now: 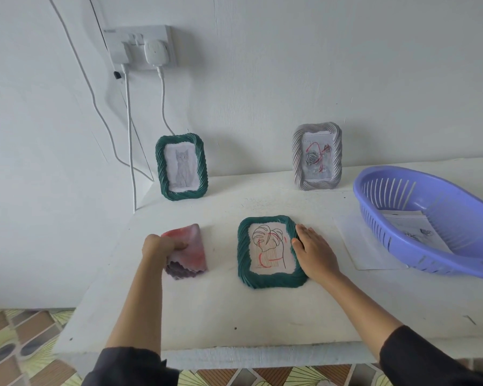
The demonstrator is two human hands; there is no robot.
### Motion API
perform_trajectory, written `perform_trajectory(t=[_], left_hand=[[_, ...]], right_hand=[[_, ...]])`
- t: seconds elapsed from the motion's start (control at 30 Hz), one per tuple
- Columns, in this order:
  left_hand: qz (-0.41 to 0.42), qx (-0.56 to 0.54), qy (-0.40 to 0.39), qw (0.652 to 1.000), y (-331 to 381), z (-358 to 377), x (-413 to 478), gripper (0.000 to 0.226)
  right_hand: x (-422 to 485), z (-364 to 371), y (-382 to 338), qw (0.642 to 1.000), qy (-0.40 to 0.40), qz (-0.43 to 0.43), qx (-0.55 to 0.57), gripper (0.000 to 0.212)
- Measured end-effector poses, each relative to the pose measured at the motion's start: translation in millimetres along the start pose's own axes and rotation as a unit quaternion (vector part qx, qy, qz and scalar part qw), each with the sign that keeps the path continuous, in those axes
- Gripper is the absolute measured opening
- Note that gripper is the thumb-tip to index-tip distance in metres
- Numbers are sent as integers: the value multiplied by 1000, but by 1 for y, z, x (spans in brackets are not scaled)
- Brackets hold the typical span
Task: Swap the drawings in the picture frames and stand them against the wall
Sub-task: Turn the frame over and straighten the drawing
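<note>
At the near edge of the white table (234, 310), two forearms in dark sleeves are seen reaching forward. The left hand (162, 245) is closed around the left side of a pink frame (188, 253), with the fingers curled over its edge; the frame is held at a tilt, and whether its near edge touches the table cannot be told. Just to the right, a flat green frame (273, 279) is laid face up on the table, with a leaf drawing (267, 247) shown in it. The right hand (313, 250) is laid open on the right border of this frame, fingers straight and nothing gripped. Further right, a purple basket (435, 203) is set on a loose sheet of paper (365, 246), and more papers (410, 227) are seen inside it. At the back of the table, two frames are stood upright against the wall and well apart: an upright green frame (184, 195) with a cat drawing (182, 167) on the left, and a grey frame (315, 184) with a rose drawing (317, 157) on the right. Higher on the wall, a socket (142, 47) is fitted with white plugs, from which cables are hung.
</note>
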State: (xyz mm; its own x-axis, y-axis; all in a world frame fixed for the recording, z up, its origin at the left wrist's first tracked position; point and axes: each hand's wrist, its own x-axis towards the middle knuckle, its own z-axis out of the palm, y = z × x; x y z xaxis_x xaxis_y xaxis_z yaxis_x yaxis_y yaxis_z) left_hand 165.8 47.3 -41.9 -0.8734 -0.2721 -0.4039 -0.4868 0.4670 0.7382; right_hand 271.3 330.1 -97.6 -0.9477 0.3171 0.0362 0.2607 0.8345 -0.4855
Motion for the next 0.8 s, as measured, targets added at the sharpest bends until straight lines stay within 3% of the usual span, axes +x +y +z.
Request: perform_trajectory(t=[0.17,0.33,0.37,0.43,0.5,0.57,0.63,0.7,0.73,0.8], left_hand=[[52,-85,-57,993,13,3,-18,56],[124,-142,-217,958,47,26,-59,38],[133,-144,-247,949,54,33,-68,35],[149,-138,-294,934,64,51,-83,31],[165,-156,-316,921,70,69,-94,25],[182,-193,-307,914,69,86,-93,33],[205,-200,-248,926,64,99,-84,46],[254,-97,-119,955,50,107,-69,49],[281,-14,-72,957,41,110,-61,48],[320,122,-48,938,23,116,-50,47]], right_hand=[[-1,-8,-1,991,-2,38,127,54],[0,-23,-26,937,14,41,347,78],[1,-27,-34,913,-20,30,406,80],[3,-32,-47,828,-118,-9,548,77],[1,-39,-55,745,-169,-5,645,51],[1,-42,-57,715,-163,44,678,24],[5,-43,-53,731,-125,97,664,12],[10,-51,-47,759,-69,120,636,7],[14,-57,-44,784,-26,122,608,6],[22,-64,-38,857,82,85,502,4]])
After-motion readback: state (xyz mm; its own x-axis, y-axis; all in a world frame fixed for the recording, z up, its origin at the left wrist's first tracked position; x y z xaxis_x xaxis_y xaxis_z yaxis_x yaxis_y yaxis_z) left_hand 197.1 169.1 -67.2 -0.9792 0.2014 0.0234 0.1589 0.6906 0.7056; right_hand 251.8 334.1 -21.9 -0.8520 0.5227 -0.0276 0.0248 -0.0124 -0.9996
